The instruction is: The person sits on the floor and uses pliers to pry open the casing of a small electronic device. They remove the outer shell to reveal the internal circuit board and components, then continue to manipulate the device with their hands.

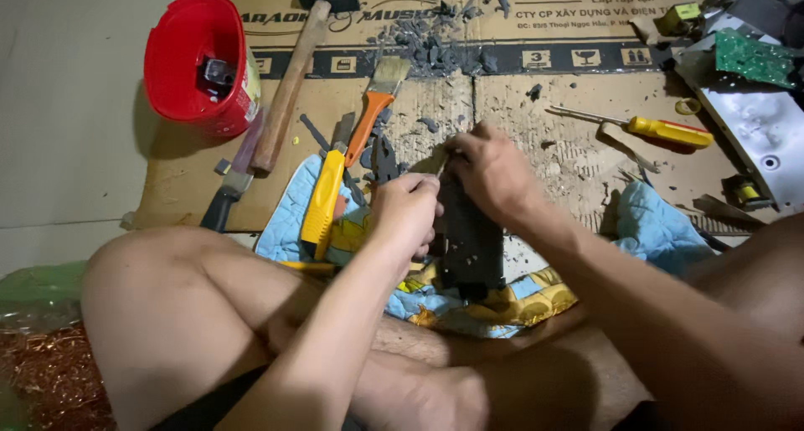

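A person sits cross-legged on the floor [67,129], and both hands meet over a dark, flat rectangular block [471,242] that stands roughly on end above a blue and yellow patterned cloth [502,301] spread in front of the legs. The left hand [408,209] is curled in a fist against the block's left edge, gripping it from the side; the right hand [490,173] is closed over the block's top end, fingers wrapped down, and seems to pinch something thin and pale there that is too small to make out. The two hands sit just beside each other, almost touching. Just left of them a yellow utility knife [322,203] lies on the cloth, with an orange-handled paintbrush [373,113] beyond it and a wooden-handled hammer [291,79] further left on the flattened cardboard [536,96]. A red plastic cup [194,62] lies tipped on its side near the hammer. Grey rubble and dust [431,50] are scattered over the cardboard above the hands. To the right lies a yellow-handled screwdriver [662,131], and past it a green circuit board [754,58] rests on a metal casing [754,129]. A heap of copper wire [50,372] shows at lower left.
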